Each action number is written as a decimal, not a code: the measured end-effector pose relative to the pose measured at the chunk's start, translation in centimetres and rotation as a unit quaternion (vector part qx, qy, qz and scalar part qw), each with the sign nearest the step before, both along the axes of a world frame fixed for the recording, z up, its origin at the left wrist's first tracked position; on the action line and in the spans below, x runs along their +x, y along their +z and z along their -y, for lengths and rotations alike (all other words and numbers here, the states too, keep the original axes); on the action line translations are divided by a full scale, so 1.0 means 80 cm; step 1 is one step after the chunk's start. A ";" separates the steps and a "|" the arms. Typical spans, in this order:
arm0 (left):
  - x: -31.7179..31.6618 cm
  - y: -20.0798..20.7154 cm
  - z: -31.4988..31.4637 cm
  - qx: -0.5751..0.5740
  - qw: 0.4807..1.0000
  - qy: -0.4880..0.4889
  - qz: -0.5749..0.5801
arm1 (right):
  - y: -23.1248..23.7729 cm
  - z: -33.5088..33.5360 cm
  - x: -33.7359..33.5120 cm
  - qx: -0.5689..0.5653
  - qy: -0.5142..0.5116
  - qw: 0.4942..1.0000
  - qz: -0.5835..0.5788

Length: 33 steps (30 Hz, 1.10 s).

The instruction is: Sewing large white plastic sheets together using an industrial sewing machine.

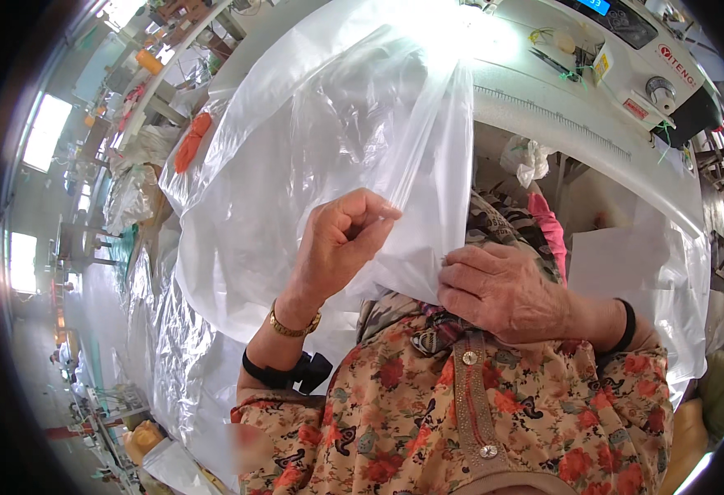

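A large, thin, clear plastic sheet (296, 157) spreads over the machine table and hangs down in front of me. My left hand (347, 235), with a gold watch on its wrist, is closed with thumb and fingertips pinching a gathered fold of the sheet. From that pinch the fold runs up to the bright light at the far edge. My right hand (498, 289) lies lower and to the right, its fingers curled closed on the sheet's lower right edge near my lap. Its fingertips are partly hidden.
At the far right stands a white sewing machine (642, 70), with dark tweezers (553, 64) beside it. A printed ruler (552, 120) runs along the white table. Left lie an orange cloth (193, 142) and heaped clear plastic (168, 330). A white bundle (527, 158) hangs below the table's edge.
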<state>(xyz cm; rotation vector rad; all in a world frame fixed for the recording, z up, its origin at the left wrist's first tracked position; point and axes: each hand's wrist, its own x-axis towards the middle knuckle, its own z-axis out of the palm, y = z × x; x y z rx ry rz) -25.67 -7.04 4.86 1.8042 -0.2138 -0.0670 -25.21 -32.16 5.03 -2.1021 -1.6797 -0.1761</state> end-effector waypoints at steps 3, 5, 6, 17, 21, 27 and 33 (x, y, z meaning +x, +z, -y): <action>-0.002 0.003 0.005 0.012 0.999 -0.024 -0.030 | 0.019 -0.015 0.015 0.055 0.034 0.998 0.004; -0.002 0.000 0.009 0.014 0.998 -0.038 -0.052 | 0.019 -0.027 0.021 0.078 0.056 0.995 -0.002; -0.002 -0.003 0.012 0.013 0.996 -0.054 -0.071 | 0.016 -0.036 0.023 0.066 0.072 0.995 -0.018; 0.005 -0.032 0.003 0.014 0.995 -0.089 -0.051 | -0.010 -0.070 0.028 0.096 0.095 0.990 0.030; 0.009 -0.047 -0.006 0.043 0.991 -0.124 -0.023 | -0.010 -0.078 0.028 0.038 0.137 0.989 0.037; 0.006 -0.050 -0.021 -0.166 0.956 -0.106 -0.217 | -0.008 -0.089 0.031 0.014 0.171 0.984 0.044; 0.008 -0.016 -0.044 -0.020 0.989 -0.025 -0.142 | -0.051 -0.061 0.074 0.189 0.078 0.979 0.023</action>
